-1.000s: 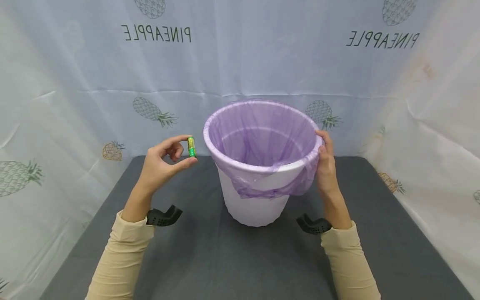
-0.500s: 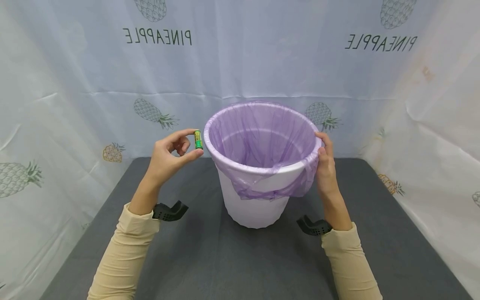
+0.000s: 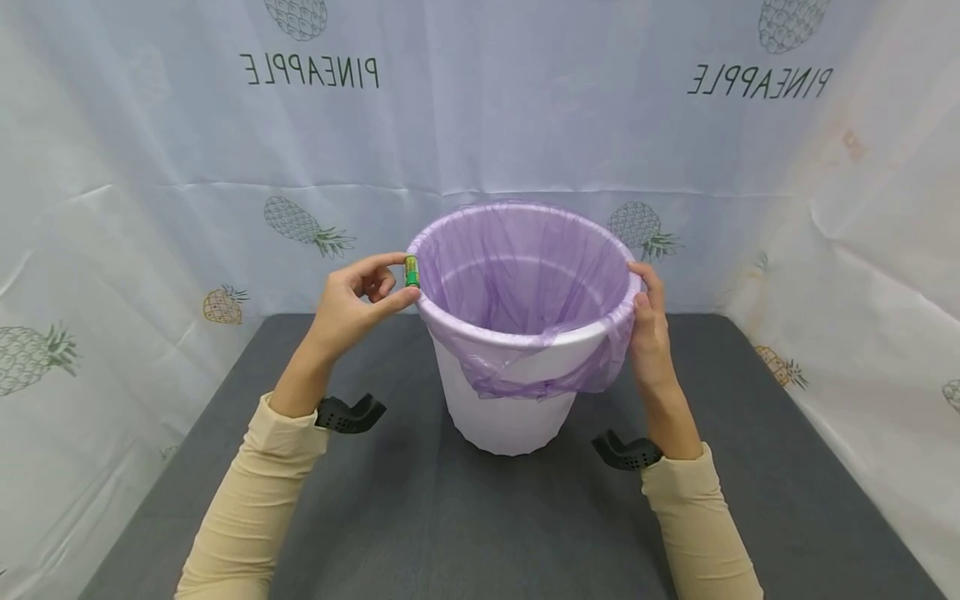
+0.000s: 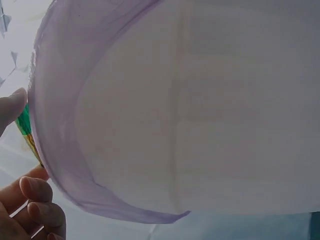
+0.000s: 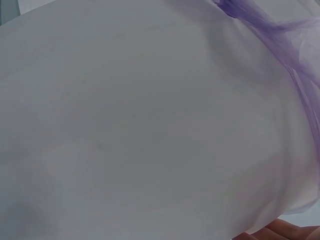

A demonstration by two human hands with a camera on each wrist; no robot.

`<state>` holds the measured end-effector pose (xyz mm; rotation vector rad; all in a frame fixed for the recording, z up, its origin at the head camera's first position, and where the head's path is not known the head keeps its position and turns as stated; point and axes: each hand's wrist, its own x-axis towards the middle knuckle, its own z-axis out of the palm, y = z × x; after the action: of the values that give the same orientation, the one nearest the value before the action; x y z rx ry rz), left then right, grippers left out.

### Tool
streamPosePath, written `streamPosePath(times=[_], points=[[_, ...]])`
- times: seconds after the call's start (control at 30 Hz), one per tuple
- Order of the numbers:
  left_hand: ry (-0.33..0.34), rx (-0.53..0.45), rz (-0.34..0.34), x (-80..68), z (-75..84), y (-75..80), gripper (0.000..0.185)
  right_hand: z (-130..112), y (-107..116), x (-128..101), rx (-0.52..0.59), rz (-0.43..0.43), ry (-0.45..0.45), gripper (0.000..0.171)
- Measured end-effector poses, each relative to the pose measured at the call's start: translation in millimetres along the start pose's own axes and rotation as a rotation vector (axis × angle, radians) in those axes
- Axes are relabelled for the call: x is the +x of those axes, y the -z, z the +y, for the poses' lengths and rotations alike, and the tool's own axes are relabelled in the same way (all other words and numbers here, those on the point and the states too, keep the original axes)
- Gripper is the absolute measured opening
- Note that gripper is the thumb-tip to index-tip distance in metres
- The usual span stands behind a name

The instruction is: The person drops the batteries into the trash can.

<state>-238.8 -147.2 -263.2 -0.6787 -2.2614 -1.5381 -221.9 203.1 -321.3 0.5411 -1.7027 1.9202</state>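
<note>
A white trash bin [image 3: 502, 417] stands upright on the table, lined with a thin purple trash bag [image 3: 525, 385] folded over its rim. At the bin's left rim, my left hand [image 3: 351, 310] pinches a small green and yellow battery [image 3: 412, 272] between thumb and index finger. The battery is roughly upright. The left wrist view shows the battery [image 4: 25, 124] partly hidden behind the rim. On the opposite side my right hand [image 3: 651, 337] grips the bin's rim through the bag. Only some fingers [image 5: 285, 231] of it show in the right wrist view.
The table [image 3: 450, 533] has a dark grey cover. A pale curtain [image 3: 525, 125] with pineapple prints hangs close behind the bin and along both sides. Each wrist wears a black curved mount [image 3: 351, 414].
My left hand has moved right and slightly up, bringing the battery from beside the bin to its left rim. My right hand and the bin have stayed about where they were.
</note>
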Motion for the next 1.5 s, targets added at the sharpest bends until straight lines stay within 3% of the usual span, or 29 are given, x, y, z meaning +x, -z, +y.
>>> streamPosePath(times=[0.47,1.03,1.33,1.5], points=[[0.046,-0.078,-0.042,4.0,-3.2,-5.3,0.035,1,-3,0,0.003,-0.009,0.004,0.041],[0.009,-0.099,-0.045,3.7,-7.2,-7.0,0.035,-3,-5,-2,0.006,-0.011,0.026,0.040],[-0.054,-0.129,0.004,-5.6,-10.6,-7.1,0.038,0,-5,-1,0.018,-0.014,-0.001,0.038],[-0.089,-0.135,0.071,-12.9,-13.6,-4.8,0.037,0,-3,1,0.009,-0.026,-0.006,0.039]])
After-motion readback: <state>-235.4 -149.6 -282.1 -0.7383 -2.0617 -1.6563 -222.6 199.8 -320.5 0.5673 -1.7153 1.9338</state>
